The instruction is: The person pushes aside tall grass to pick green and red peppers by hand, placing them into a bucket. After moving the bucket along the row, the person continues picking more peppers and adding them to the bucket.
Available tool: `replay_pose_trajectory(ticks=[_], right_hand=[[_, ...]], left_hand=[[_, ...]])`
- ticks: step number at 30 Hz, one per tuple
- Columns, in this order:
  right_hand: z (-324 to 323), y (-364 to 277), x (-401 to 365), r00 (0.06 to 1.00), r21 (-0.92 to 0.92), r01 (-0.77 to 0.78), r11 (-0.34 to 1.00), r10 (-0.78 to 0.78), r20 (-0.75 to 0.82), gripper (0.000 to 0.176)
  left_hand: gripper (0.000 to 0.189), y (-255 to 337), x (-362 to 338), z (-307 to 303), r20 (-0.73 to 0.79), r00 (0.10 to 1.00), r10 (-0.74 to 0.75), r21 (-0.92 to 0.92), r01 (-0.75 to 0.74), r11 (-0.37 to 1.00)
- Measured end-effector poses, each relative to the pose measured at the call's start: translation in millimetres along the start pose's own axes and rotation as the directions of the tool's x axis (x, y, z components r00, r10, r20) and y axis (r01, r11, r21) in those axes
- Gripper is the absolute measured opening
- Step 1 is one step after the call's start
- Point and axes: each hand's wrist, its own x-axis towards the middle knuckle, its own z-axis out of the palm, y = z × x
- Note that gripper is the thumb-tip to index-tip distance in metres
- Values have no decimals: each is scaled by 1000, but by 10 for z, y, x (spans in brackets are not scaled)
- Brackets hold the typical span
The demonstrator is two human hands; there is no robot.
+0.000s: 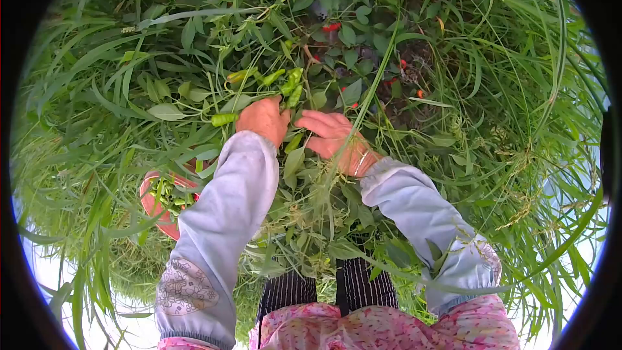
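Note:
My left hand is closed among the leaves of a pepper plant, its fingertips hidden. Green peppers stick out just above its fingers, and another green pepper shows at its left edge. Close by on the right, my right hand reaches in with its fingers stretched toward the stems, the thumb mostly out of sight. A bracelet circles that wrist. Between and below the hands hangs a further green pepper, beside a broad leaf.
At lower left, partly behind my left sleeve, a reddish container holds picked peppers, mostly green. Red peppers show low among the leaves ahead. Tall grass surrounds the plants, and long blades cross in front of my right arm.

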Motion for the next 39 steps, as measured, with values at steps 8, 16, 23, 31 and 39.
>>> replay_pose_trajectory(ticks=[8,16,23,31,39], right_hand=[[-26,-32,30,999,-19,-2,1000,3,41,17],[43,-30,25,999,-11,-39,999,40,32,17],[129,-19,23,999,-50,-47,998,47,9,18],[113,-25,7,1000,-32,-23,999,24,10,22],[-27,-74,14,997,-49,-20,999,24,80,23]], left_hand=[[39,-7,56,36,25,998,53,-106,-50,993],[32,-289,-265,225,-265,956,127,-554,-259,791],[26,-166,-526,25,-109,971,210,-696,-226,681],[30,-227,-909,-432,-203,912,356,-821,-357,445],[28,-506,-244,-720,31,995,91,-93,-88,992]])
